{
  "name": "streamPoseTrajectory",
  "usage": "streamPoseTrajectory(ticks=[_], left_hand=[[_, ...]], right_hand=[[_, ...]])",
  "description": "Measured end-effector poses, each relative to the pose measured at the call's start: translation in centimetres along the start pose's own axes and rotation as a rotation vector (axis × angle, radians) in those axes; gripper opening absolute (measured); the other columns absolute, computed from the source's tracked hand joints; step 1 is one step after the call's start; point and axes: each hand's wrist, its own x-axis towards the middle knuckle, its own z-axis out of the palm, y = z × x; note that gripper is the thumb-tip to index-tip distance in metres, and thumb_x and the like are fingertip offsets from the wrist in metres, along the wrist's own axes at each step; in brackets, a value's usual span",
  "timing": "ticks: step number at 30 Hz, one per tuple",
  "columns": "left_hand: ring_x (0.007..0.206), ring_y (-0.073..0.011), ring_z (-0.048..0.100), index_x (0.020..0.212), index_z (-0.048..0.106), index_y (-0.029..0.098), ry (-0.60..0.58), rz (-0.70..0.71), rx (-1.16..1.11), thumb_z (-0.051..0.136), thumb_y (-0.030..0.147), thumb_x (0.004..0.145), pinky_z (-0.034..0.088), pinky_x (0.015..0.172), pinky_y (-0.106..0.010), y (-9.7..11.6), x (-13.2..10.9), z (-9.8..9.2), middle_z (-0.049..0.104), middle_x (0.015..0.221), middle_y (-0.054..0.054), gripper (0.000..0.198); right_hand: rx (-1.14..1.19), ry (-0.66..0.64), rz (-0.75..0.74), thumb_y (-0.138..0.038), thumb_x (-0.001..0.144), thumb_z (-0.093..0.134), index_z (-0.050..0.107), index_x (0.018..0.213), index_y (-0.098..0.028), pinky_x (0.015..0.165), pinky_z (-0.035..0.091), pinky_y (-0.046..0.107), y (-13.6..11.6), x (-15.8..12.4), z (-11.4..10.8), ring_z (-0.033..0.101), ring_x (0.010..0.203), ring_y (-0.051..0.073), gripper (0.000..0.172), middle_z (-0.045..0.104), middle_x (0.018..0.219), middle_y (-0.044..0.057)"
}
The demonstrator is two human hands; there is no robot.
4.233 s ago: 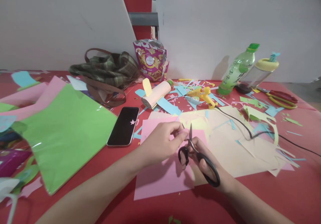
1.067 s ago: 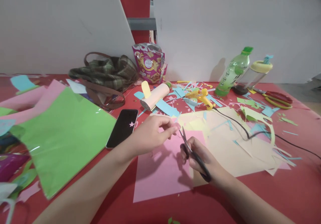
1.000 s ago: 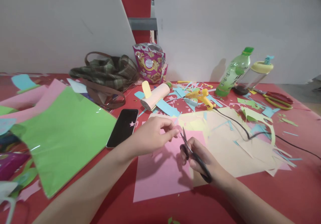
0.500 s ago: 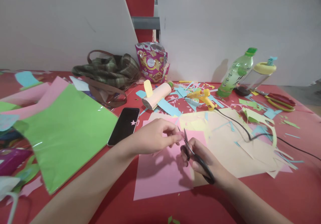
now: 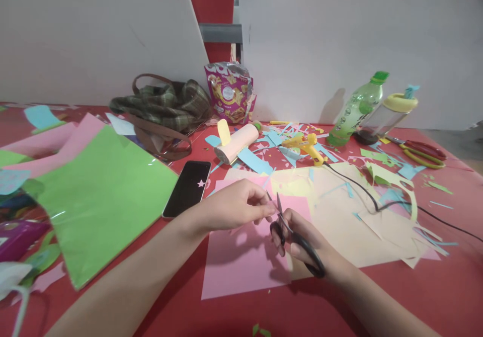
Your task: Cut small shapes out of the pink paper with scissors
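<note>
My right hand (image 5: 307, 244) grips black-handled scissors (image 5: 311, 256), fingers through the loops. The blades are parted and point up and away, close to the fingertips of my left hand (image 5: 245, 203). Those fingertips pinch a small piece of pink paper (image 5: 272, 206), mostly hidden by my fingers. Both hands hover above a pink sheet (image 5: 241, 271), which lies over a cream sheet (image 5: 339, 226). Left of my left hand, a dark-screened phone (image 5: 184, 191) carries a tiny pink paper star (image 5: 201, 183).
Behind my hands lie a paper-covered tube (image 5: 241, 142), a yellow glue gun (image 5: 307, 146) with a black cord, and paper scraps. A green bottle (image 5: 356, 113), jar (image 5: 388, 118) and pliers (image 5: 424, 151) stand or lie right. Green paper (image 5: 109, 201) is left; a snack bag (image 5: 230, 93) stands behind.
The scissor blades look slightly wider apart, and my right hand has shifted very little. My left hand keeps its pinch in nearly the same place. The view has moved slightly.
</note>
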Motion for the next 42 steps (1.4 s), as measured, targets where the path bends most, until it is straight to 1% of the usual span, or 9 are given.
streamPoseTrajectory(ticks=[12, 17, 22, 28, 30, 33, 36, 40, 42], left_hand=[[0.051, -0.0090, 0.046, 0.064, 0.058, 0.016, -0.011, 0.018, -0.025, 0.044, 0.035, 0.073, 0.035, 0.051, -0.020, -0.3, 0.1, 0.1, 0.052, 0.056, 0.002, 0.025], [0.051, -0.0086, 0.044, 0.063, 0.058, 0.015, -0.012, 0.032, -0.055, 0.044, 0.036, 0.073, 0.034, 0.051, -0.020, -0.1, 0.0, 0.0, 0.051, 0.055, 0.002, 0.027], [0.051, -0.0080, 0.044, 0.062, 0.056, 0.014, -0.026, 0.055, -0.166, 0.045, 0.038, 0.074, 0.033, 0.051, -0.019, -0.1, 0.1, 0.2, 0.049, 0.054, 0.003, 0.029], [0.055, -0.0075, 0.046, 0.059, 0.056, 0.012, -0.028, 0.071, -0.343, 0.048, 0.031, 0.074, 0.035, 0.055, -0.019, -0.1, 0.5, 0.9, 0.050, 0.054, 0.002, 0.025], [0.056, -0.0077, 0.047, 0.057, 0.055, 0.012, -0.010, 0.068, -0.396, 0.048, 0.029, 0.074, 0.036, 0.058, -0.019, -0.1, 0.5, 1.2, 0.051, 0.055, 0.002, 0.026], [0.057, -0.0084, 0.048, 0.058, 0.055, 0.011, 0.003, 0.055, -0.456, 0.049, 0.028, 0.074, 0.036, 0.059, -0.021, 0.0, 0.5, 1.5, 0.050, 0.055, 0.002, 0.024], [0.056, -0.0085, 0.047, 0.060, 0.055, 0.012, 0.012, 0.041, -0.507, 0.050, 0.028, 0.073, 0.037, 0.060, -0.022, 0.0, 0.6, 1.7, 0.050, 0.055, 0.002, 0.021], [0.057, -0.0080, 0.049, 0.058, 0.054, 0.011, 0.014, 0.027, -0.582, 0.051, 0.026, 0.073, 0.037, 0.062, -0.021, 0.1, 0.8, 2.1, 0.050, 0.054, 0.003, 0.021], [0.055, -0.0077, 0.050, 0.058, 0.054, 0.011, 0.015, 0.011, -0.604, 0.050, 0.024, 0.073, 0.038, 0.061, -0.021, 0.1, 0.8, 2.4, 0.050, 0.052, 0.003, 0.021]], right_hand=[[-0.002, -0.011, 0.038, -0.043, 0.070, 0.054, 0.032, 0.074, -0.022, 0.055, 0.029, 0.025, 0.0, -0.2, 0.1, 0.035, 0.057, 0.012, 0.031, 0.040, 0.065, -0.001], [-0.007, -0.008, -0.004, -0.046, 0.069, 0.054, 0.033, 0.074, -0.021, 0.056, 0.029, 0.026, -0.3, -0.1, 0.4, 0.036, 0.056, 0.011, 0.033, 0.041, 0.064, -0.002], [0.037, -0.006, -0.052, -0.043, 0.070, 0.055, 0.035, 0.077, -0.020, 0.058, 0.032, 0.028, 0.7, 0.2, 0.0, 0.041, 0.057, 0.011, 0.031, 0.045, 0.067, -0.001], [0.129, -0.066, -0.098, -0.044, 0.067, 0.058, 0.035, 0.077, -0.021, 0.053, 0.035, 0.026, 2.5, 0.8, -1.1, 0.046, 0.053, 0.011, 0.034, 0.047, 0.065, -0.001], [0.128, -0.014, -0.077, -0.044, 0.068, 0.057, 0.036, 0.079, -0.020, 0.055, 0.036, 0.026, 2.3, 0.7, -1.0, 0.047, 0.057, 0.011, 0.033, 0.048, 0.071, 0.001], [0.146, -0.006, -0.099, -0.045, 0.068, 0.057, 0.037, 0.078, -0.020, 0.051, 0.035, 0.025, 1.8, 0.4, -0.5, 0.045, 0.056, 0.010, 0.034, 0.047, 0.073, 0.001], [0.115, 0.013, -0.092, -0.044, 0.069, 0.056, 0.037, 0.079, -0.020, 0.053, 0.035, 0.026, 1.3, 0.2, -0.2, 0.044, 0.057, 0.010, 0.032, 0.046, 0.073, 0.001], [0.081, 0.044, -0.103, -0.047, 0.069, 0.054, 0.037, 0.077, -0.021, 0.057, 0.036, 0.028, 1.4, 0.2, -0.2, 0.045, 0.058, 0.012, 0.033, 0.047, 0.070, 0.001], [0.063, 0.060, -0.104, -0.048, 0.067, 0.055, 0.037, 0.077, -0.021, 0.056, 0.037, 0.028, 1.7, 0.4, -0.4, 0.046, 0.060, 0.013, 0.034, 0.046, 0.075, 0.002]])
